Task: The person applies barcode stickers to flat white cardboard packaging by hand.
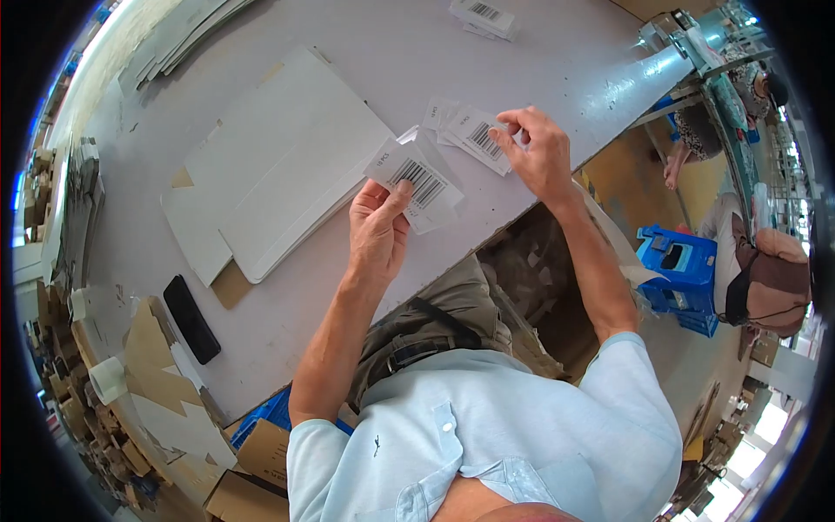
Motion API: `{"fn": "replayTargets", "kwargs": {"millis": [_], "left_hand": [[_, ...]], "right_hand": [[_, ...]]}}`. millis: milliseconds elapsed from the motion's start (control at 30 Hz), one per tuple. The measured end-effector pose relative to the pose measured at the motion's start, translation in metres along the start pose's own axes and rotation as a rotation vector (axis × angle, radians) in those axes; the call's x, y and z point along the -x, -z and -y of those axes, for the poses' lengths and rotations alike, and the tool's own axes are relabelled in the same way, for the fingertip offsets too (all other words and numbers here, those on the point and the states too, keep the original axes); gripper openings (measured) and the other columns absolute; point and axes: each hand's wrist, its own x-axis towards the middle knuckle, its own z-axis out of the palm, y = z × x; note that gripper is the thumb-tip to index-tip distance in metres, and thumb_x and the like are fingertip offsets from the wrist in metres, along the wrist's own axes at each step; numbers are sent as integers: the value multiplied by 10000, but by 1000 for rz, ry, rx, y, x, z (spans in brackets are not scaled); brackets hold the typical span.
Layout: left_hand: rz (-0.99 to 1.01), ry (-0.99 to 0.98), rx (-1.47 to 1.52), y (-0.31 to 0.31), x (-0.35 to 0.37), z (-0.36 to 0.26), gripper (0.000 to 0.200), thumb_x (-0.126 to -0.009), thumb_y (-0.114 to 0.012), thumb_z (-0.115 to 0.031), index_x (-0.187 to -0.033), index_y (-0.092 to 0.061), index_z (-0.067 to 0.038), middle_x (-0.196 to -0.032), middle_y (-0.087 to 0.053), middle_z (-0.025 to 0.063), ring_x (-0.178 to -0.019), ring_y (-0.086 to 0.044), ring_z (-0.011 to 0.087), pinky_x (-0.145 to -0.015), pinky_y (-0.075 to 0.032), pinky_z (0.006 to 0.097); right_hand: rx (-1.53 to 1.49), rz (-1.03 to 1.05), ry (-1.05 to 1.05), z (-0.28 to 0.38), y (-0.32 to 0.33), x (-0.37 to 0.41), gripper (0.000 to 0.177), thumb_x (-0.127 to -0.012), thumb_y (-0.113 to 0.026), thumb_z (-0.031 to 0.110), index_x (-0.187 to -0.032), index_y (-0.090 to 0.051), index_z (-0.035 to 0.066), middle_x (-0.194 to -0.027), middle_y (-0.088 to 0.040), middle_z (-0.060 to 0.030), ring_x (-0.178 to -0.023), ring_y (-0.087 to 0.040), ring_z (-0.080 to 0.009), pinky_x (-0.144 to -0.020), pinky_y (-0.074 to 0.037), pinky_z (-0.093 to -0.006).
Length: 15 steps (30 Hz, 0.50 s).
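My left hand [380, 228] grips a small sheaf of white barcode labels [417, 183], its thumb pressed on the printed face of the front one. The labels are fanned slightly, with "10 PCS" printed above the bars. Over on the right, my right hand [537, 155] has its thumb and forefinger pinched at the upper right corner of another barcode label [480, 137], which overlaps more labels on the table. Its remaining fingers are curled in.
Large flat cardboard sheets [287, 165] lie left of my hands on the pale table [557, 52]. A black phone [191, 319] rests near the left edge. More labels [485, 17] are at the far side. Blue crate [678, 265] and other people are to the right.
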Motion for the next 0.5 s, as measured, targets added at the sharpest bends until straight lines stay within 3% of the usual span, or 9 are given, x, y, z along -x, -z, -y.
{"fn": "replayTargets", "kwargs": {"millis": [33, 100, 133, 200, 367, 433, 500], "left_hand": [[-10, 1, 7, -1, 0, 0, 228, -983, -652, -61, -1196, -617, 13, -1147, -705, 137, -1039, -718, 197, -922, -630, 361], [-18, 19, 8, 2, 1, 2, 228, -985, -649, -62, -1198, -615, 14, -1146, -706, 136, -1039, -718, 198, -924, -629, 363], [-6, 18, 4, 5, 0, 3, 231, -986, -648, -63, -1201, -614, 16, -1148, -705, 136, -1039, -717, 199, -925, -628, 366], [13, 16, -1, 4, -1, 3, 233, -987, -647, -64, -1203, -613, 17, -1150, -704, 136, -1040, -717, 200, -927, -627, 368], [12, 54, 9, 6, 2, 1, 248, -974, -663, -32, -1211, -619, 24, -1171, -698, 128, -1075, -693, 186, -950, -603, 354], [6, 44, 10, 1, 2, 0, 244, -978, -661, -52, -1206, -617, 20, -1160, -700, 133, -1056, -707, 195, -934, -619, 358], [-2, 37, 13, 0, 3, 1, 241, -981, -659, -71, -1202, -615, 16, -1150, -701, 138, -1037, -720, 203, -919, -635, 362]], "right_hand": [[-5, 4, 3, 9, 0, 3, 214, -922, -760, 222, -926, -736, 10, -844, -731, -41, -757, -621, -89, -669, -506, -291], [-652, 346, -199, 33, 3, 9, 255, -969, -725, 235, -1042, -721, -9, -903, -682, 9, -763, -545, -52, -655, -458, -265], [-654, 340, -211, 40, 2, 11, 255, -969, -725, 235, -1042, -721, -9, -903, -682, 9, -763, -545, -52, -655, -458, -265], [-789, 609, -260, 49, 3, 10, 275, -993, -695, 241, -1079, -718, -20, -858, -654, 35, -755, -528, -42, -654, -443, -244], [-822, 628, -340, 28, -12, 12, 208, -990, -702, 217, -998, -742, 13, -798, -641, 57, -746, -524, -31, -661, -438, -204], [-972, 580, -432, 24, -12, 15, 157, -965, -734, 190, -941, -740, 35, -759, -636, 62, -692, -526, -36, -640, -446, -212], [-927, 486, -405, 21, -6, 12, 165, -952, -749, 191, -924, -733, 29, -763, -649, 55, -711, -541, -41, -646, -458, -229]]}}
